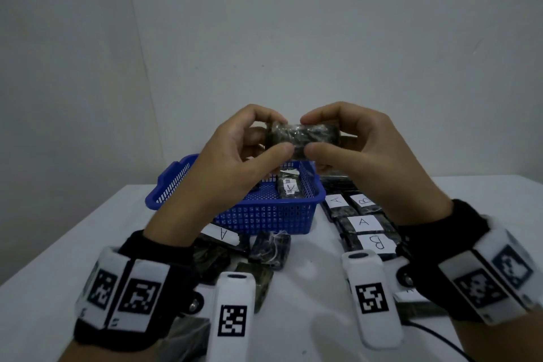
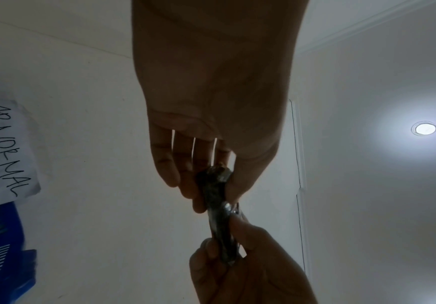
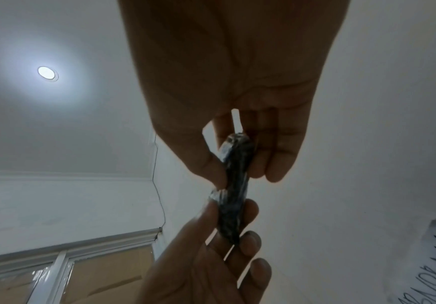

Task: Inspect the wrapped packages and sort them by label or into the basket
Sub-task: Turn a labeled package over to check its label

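Dark, plastic-wrapped package: up in the air between both hands, level, above the far side of the basket, and no label showing on the face we can see!
Left hand: thumb under, fingers over, pinching the package's left end; from the left wrist camera the thumb and fingers clamp the thin edge.
Right hand: mirror image, thumb below and fingers on top of the right end, a firm pinch; the right wrist view shows the package edge-on, slim and shiny.
Blue basket: sitting on the table right under the hands, with one wrapped package lying inside, a small label on it that is too small to read.
Sign on the basket: handwritten, reads "ABNORMAL".
Sorted row: just right of the basket, packages lying flat side by side with white labels, A, B, A, B.
Loose pile: in front of the basket, dark packages jumbled together, one with an A label.
White table: carrying the lot.
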The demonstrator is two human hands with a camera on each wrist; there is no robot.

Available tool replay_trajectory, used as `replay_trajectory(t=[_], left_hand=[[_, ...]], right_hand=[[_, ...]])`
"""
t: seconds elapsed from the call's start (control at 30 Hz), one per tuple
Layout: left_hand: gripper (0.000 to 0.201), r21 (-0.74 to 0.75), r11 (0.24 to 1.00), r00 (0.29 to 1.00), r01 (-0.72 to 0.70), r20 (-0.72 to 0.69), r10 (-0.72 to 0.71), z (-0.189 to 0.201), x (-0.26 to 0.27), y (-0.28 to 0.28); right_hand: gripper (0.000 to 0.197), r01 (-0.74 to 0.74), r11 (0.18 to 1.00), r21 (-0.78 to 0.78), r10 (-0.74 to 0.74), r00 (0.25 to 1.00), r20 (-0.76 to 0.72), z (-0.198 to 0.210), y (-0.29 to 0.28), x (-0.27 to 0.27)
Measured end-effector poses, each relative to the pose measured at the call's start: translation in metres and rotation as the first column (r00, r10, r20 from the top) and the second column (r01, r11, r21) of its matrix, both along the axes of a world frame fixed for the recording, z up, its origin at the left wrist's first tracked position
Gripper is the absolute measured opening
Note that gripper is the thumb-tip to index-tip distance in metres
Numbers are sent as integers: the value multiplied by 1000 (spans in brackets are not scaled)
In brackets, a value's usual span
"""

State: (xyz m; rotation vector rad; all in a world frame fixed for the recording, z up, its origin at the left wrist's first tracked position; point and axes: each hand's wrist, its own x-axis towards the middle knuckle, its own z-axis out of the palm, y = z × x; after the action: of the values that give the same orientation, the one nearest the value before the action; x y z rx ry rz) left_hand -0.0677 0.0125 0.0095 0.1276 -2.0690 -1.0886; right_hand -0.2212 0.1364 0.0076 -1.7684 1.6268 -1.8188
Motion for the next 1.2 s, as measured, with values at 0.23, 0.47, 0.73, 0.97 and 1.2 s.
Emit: replay_trajectory(t=[0.23, 0.47, 0.73, 0.97, 1.2], left_hand=[[24, -133, 985, 993, -113, -38, 109, -5, -6, -2], [31, -141, 979, 986, -144, -105, 130, -2, -2, -2], [19, -180, 980, 995, -90, -48, 82, -3, -2, -4], [16, -89, 991, 993, -104, -67, 99, -1, -1, -5], [11, -81, 987, 984, -142, -122, 132, -3, -4, -3]], right_hand=[[26, 95, 989, -110, -104, 991, -83, -2, -3, 2], [27, 35, 997, 62, -37, 999, 38, 2, 0, 3], [34, 57, 986, 157, -51, 998, -43, -3, -5, 2], [21, 127, 991, 30, -120, 977, -178, -5, -7, 0], [16, 204, 974, -99, -222, 947, -230, -6, -12, 6]])
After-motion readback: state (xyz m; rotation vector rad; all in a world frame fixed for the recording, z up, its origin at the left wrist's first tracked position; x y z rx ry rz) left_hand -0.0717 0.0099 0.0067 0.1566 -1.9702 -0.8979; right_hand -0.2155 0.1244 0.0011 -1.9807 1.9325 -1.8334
